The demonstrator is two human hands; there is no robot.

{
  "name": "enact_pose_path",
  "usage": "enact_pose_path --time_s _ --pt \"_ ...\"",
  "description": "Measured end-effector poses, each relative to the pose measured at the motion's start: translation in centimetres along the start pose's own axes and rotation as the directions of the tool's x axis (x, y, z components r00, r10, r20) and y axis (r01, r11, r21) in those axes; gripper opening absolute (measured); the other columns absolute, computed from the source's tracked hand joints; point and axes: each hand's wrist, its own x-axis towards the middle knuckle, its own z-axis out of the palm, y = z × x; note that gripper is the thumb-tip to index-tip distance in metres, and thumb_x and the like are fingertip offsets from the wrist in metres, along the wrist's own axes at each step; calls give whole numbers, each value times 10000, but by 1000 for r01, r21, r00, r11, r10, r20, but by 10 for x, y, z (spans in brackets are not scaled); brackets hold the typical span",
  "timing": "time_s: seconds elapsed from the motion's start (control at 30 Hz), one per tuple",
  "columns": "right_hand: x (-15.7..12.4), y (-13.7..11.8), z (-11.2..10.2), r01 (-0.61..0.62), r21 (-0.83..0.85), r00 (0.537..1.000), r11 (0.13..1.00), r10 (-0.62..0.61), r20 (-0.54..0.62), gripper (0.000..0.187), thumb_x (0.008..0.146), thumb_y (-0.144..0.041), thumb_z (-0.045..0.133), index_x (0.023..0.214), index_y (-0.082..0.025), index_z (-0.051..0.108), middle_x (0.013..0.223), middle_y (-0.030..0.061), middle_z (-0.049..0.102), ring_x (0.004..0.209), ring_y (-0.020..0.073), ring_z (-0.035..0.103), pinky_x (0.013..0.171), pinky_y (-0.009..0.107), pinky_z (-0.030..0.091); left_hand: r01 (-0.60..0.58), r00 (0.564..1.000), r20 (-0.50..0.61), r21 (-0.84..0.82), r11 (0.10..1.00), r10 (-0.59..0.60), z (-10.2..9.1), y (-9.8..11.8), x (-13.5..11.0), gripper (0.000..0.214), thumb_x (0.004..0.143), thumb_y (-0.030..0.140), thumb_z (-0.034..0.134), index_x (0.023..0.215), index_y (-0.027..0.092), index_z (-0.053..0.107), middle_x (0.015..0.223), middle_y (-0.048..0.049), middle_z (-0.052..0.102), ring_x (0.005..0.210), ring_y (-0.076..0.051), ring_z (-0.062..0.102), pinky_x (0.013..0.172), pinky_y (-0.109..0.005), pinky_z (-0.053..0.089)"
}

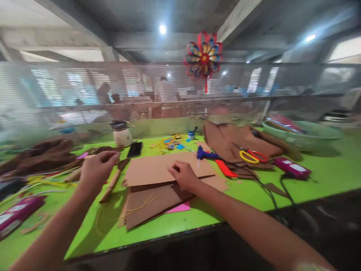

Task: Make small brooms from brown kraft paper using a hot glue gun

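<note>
My left hand [97,169] is raised over the left part of the table, thumb and fingertips pressed together; anything between them is too small to make out. Just right of it lies a brown paper roll [109,186]. My right hand [184,175] is curled with its fingers closed, at the front edge of a tan cardboard sheet [158,167]; whatever it may pinch is hidden. Under that sheet is a dark brown sheet [152,207], crossed by a thin yellow string [143,205]. A bit of pink paper [180,207] sticks out beneath.
Behind the sheets are a blue glue gun [205,153], a black phone [134,149] and a white pitcher [122,134]. Scissors [252,156] rest on brown paper [242,139] at right, near a purple box [292,167] and a green basin [307,137]. Brown material [42,156] is piled at left.
</note>
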Motion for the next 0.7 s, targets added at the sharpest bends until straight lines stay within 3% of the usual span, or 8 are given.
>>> enact_pose_path --time_s 0.03,0.1,0.2,0.3,0.37,0.47,0.6,0.7 --pt "2 -1 0 10 -11 1000 1000 -10 -4 291 858 -297 500 591 -190 454 558 -45 459 560 103 439 556 219 332 -67 998 -9 -79 995 66 8 14 -1 419 784 482 536 988 143 675 780 -28 701 748 -193 608 681 -279 445" --pt "6 -6 -1 34 -25 999 999 -34 7 379 889 -348 469 548 -191 415 522 -56 400 540 95 402 539 218 308 -170 978 89 -199 965 190 28 41 -4 384 766 475 558 935 152 682 736 -27 697 701 -188 609 680 -280 461" --pt "7 -18 -13 101 -29 994 994 -100 42 453 907 -419 450 520 -188 406 499 -58 366 521 90 374 527 222 288 -275 876 294 -344 898 382 62 69 -10 336 756 456 536 857 168 677 772 -44 715 728 -203 626 685 -281 479" --pt "3 -23 -42 175 -124 984 977 -168 68 441 899 -397 470 516 -183 427 502 -56 379 522 89 368 532 228 282 -369 799 379 -304 878 467 89 76 -17 300 774 420 503 834 187 681 864 -61 727 800 -221 637 740 -303 470" --pt "-3 -17 -73 128 -286 992 950 -116 56 405 865 -365 517 509 -179 459 513 -49 431 540 91 398 549 226 302 -415 772 388 -293 861 504 100 70 -20 303 778 417 499 826 180 682 881 -82 723 808 -230 637 744 -312 465" --pt "-14 6 -132 -52 -440 998 897 34 -50 285 809 -357 564 587 -180 579 545 -37 531 543 100 450 536 221 328 -453 753 370 -310 836 544 107 56 -25 290 794 408 494 817 185 678 868 -82 714 799 -225 632 733 -302 460" --pt "-28 43 -220 -266 -558 958 786 152 -243 220 770 -319 543 630 -177 637 575 14 611 554 135 505 518 241 337 -447 749 372 -326 833 548 110 47 -32 284 828 408 482 842 188 661 881 -79 703 803 -221 625 728 -288 449" --pt "-43 66 -269 -360 -629 932 688 243 -268 167 716 -283 592 612 -176 665 516 24 612 491 141 497 479 255 310 -482 698 424 -318 816 577 110 46 -36 282 847 413 478 824 192 652 860 -75 691 792 -219 613 730 -289 434"
